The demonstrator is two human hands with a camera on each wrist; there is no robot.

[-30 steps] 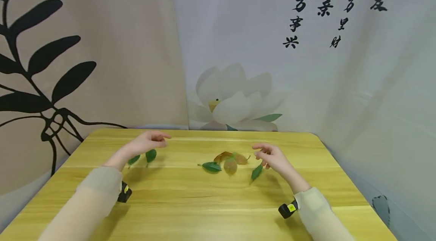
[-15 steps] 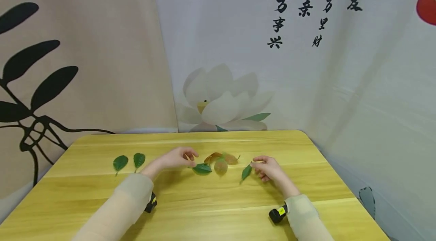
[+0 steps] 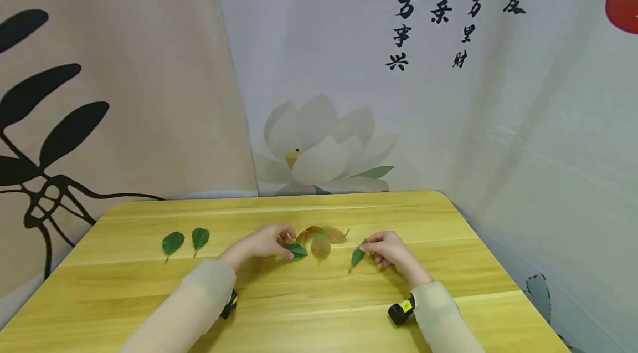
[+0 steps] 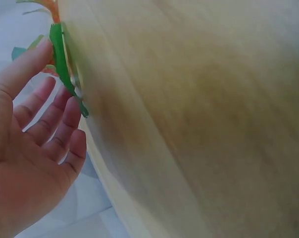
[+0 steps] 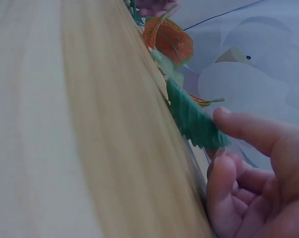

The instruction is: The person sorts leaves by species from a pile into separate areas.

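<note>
My left hand [image 3: 271, 240] has its thumb and curved fingers around the stem end of a green leaf [image 3: 299, 251]. In the left wrist view, the thumb touches this leaf [image 4: 61, 59] and the fingertips lie along it. My right hand [image 3: 391, 247] pinches another serrated green leaf [image 3: 356, 256] between thumb and forefinger, close to the table. In the right wrist view that leaf [image 5: 194, 116] slants, its end at the fingertips. Between the hands lies a cluster of orange-brown leaves [image 3: 320, 246], some overlapping.
Two more green leaves, one rounder [image 3: 172, 243] and one beside it [image 3: 200, 238], lie at the left on the wooden table [image 3: 309, 308]. Behind the table hangs a printed cloth [image 3: 329, 65] with a lotus and dark writing.
My left hand has moved right, away from the two leaves at the left, to the green leaf beside the cluster. The right hand has stayed near its leaf, and the view has turned rightward.
</note>
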